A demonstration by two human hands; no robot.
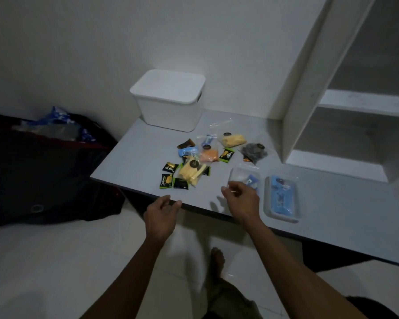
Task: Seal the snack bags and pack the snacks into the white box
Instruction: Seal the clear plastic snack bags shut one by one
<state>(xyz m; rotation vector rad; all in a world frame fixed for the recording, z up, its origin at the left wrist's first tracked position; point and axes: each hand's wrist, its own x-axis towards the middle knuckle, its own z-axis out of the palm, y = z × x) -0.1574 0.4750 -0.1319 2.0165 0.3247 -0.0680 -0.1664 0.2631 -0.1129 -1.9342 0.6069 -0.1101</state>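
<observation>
Snack bags [195,171] lie scattered mid-table, the lidded white box [171,100] at their twelve o'clock. Your left hand [160,215] and right hand [240,199] hover empty, fingers loosely spread. Sealing looks unstarted; next, pinch a bag's open edge.

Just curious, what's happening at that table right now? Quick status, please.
Left hand open, empty, at table edge. Right hand open, reaching a clear snack bag. White box lid on. Snacks loose, nothing blocking.
</observation>
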